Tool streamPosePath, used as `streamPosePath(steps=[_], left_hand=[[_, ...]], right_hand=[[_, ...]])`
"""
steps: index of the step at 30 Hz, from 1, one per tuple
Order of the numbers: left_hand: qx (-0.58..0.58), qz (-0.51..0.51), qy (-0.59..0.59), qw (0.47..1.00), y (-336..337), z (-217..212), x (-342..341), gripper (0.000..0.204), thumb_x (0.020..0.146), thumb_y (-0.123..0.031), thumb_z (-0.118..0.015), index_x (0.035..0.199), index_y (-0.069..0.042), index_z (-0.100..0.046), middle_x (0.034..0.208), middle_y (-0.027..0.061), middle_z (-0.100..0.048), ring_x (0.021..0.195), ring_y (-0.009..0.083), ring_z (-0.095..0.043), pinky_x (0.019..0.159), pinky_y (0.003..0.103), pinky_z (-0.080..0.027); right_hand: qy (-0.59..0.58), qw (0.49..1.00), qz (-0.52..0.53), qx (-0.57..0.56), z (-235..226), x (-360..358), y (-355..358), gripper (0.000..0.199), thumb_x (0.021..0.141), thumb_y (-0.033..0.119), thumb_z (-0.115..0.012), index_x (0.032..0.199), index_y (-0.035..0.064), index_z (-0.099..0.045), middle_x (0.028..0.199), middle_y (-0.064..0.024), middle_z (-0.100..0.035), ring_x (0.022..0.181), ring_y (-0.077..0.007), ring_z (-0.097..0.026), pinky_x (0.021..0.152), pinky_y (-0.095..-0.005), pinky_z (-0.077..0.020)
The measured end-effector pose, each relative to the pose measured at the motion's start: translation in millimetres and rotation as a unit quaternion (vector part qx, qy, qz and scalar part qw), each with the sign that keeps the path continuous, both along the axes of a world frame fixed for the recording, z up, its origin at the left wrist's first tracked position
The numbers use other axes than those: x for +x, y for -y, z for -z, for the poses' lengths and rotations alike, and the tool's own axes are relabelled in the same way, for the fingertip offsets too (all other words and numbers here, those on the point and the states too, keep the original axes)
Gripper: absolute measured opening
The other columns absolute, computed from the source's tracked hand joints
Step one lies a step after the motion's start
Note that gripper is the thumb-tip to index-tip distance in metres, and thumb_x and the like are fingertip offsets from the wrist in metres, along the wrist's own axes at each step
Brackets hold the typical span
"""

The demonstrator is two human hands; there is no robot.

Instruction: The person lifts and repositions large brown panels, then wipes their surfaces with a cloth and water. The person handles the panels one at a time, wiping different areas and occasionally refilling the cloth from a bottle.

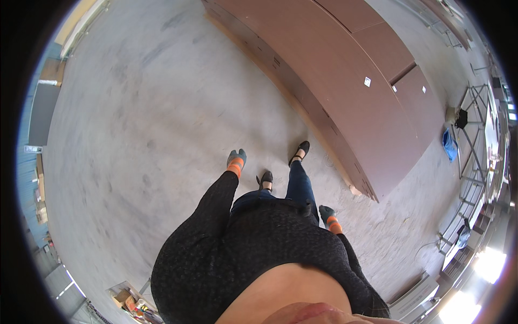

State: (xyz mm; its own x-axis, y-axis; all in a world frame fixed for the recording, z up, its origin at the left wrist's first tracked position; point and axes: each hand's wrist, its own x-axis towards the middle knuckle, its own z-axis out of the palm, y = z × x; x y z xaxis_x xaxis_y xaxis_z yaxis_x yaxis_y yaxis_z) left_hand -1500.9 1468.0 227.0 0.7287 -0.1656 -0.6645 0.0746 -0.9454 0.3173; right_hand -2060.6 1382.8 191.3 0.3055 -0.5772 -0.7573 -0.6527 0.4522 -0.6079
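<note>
Your gloved left hand (pixel 236 160) and right hand (pixel 327 214): both empty, fingers loosely curled, near the stacked brown boards (pixel 345 92).

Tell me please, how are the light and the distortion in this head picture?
Head view: strong glare burns out the lower right corner; the stack of brown boards has straight edges that bend toward the rim; the concrete floor is evenly lit; the gloved left hand and right hand look slightly soft.
</note>
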Motion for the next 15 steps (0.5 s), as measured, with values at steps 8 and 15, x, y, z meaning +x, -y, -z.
streamPosePath(steps=[8, 15], left_hand=[[-0.048, -0.074, 0.092, 0.992, 220.4, 3.3, 17.8, 0.077, 0.098, -0.059, -0.054, 0.149, -0.001, -0.054, 0.153, 0.0235, -0.054, 0.142, 0.0403, -0.051, 0.118, 0.048, -0.043], [-0.090, -0.136, 0.148, 0.975, 380.8, 50.2, 127.2, 0.075, 0.102, -0.056, -0.049, 0.150, 0.001, -0.053, 0.155, 0.0239, -0.052, 0.146, 0.0396, -0.047, 0.122, 0.047, -0.038]], right_hand=[[0.012, 0.985, -0.137, -0.104, 71.4, 2.9, 189.4, 0.043, 0.096, 0.043, -0.073, 0.111, 0.0036, -0.078, 0.087, 0.0005, -0.071, 0.076, -0.0128, -0.060, 0.071, -0.0351, -0.0519], [-0.049, 0.993, -0.095, -0.043, -8.1, 206.4, 358.2, 0.037, 0.101, 0.037, -0.070, 0.116, 0.0039, -0.078, 0.083, 0.0048, -0.065, 0.073, -0.0071, -0.052, 0.068, -0.0262, -0.0463]])
